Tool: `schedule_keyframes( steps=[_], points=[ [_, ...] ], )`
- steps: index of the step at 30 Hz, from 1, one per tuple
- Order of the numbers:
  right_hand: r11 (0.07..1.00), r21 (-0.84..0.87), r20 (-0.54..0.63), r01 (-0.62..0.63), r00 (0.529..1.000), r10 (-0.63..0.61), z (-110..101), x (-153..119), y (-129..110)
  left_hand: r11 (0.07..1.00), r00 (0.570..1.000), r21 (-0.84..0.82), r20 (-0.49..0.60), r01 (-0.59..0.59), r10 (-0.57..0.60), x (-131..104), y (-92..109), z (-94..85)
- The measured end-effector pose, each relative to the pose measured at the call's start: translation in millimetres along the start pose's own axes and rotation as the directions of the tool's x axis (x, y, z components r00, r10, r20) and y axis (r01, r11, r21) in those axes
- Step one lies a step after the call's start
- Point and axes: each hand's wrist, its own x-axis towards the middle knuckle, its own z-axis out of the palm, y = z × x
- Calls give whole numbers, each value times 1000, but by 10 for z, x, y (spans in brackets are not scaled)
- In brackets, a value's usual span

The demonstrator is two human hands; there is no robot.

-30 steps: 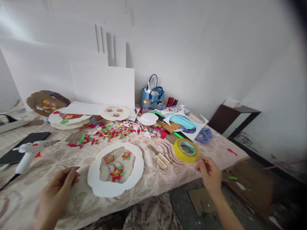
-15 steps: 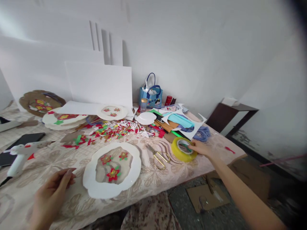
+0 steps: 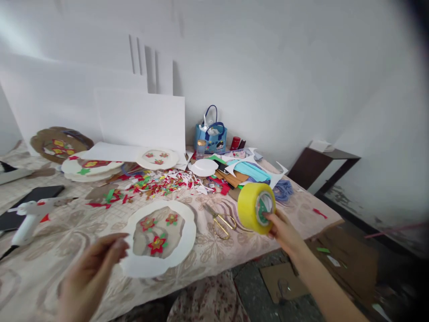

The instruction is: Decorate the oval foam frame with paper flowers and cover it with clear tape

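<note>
My right hand grips a roll of yellow packing tape, thumb at its core. The roll is tilted on edge, lifted above the front right of the table. My left hand, slightly blurred, is closed with its fingertips together at the left rim of a white scalloped frame; no object shows in it. Whether it touches the rim I cannot tell. The frame lies flat, its clear middle decorated with red and green flowers. Gold-handled scissors lie between the frame and the tape.
A white glue gun rests on a black tablet-like slab at left. Paper scraps, finished frames and a white plate lie farther back. A blue bag stands by the wall. The table's edge runs along the front right.
My right hand has lifted the tape roll off the table and turned it on edge, slightly toward me. My left hand has moved right, up to the frame's rim.
</note>
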Motion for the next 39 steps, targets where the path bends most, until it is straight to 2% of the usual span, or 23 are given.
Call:
schedule_keyframes(
  steps=[1,3,6,9,12,15,19,23,28,33,39],
  points=[
    [999,48,4,-5,1000,5,111,-91,26,997,993,-76,116,28,-19,-127,150,121],
    [960,274,21,-59,998,55,335,-262,90,962,931,-225,360,157,-68,-373,384,392],
    [898,423,75,-119,993,96,625,-458,186,830,739,-339,662,443,-124,-634,537,755],
    [872,471,100,-134,990,99,816,-561,252,628,628,-391,751,673,-206,-728,552,961],
    [868,482,90,-119,992,85,915,-601,277,432,549,-410,792,803,-268,-731,551,1037],
    [878,466,63,-105,994,85,952,-615,276,334,498,-400,815,854,-297,-736,561,1063],
    [886,457,21,-76,997,75,947,-631,273,249,428,-368,865,896,-262,-775,568,1078],
    [896,437,29,-85,996,80,927,-662,270,141,375,-350,893,926,-249,-807,570,1087],
    [897,435,20,-81,997,81,921,-678,275,65,328,-323,909,944,-255,-841,577,1098],
    [900,430,26,-79,997,75,931,-683,274,44,341,-341,906,939,-252,-857,617,1086],
    [902,425,2,-78,996,85,975,-716,225,19,372,-386,873,922,-314,-870,702,1093]
  ],
)
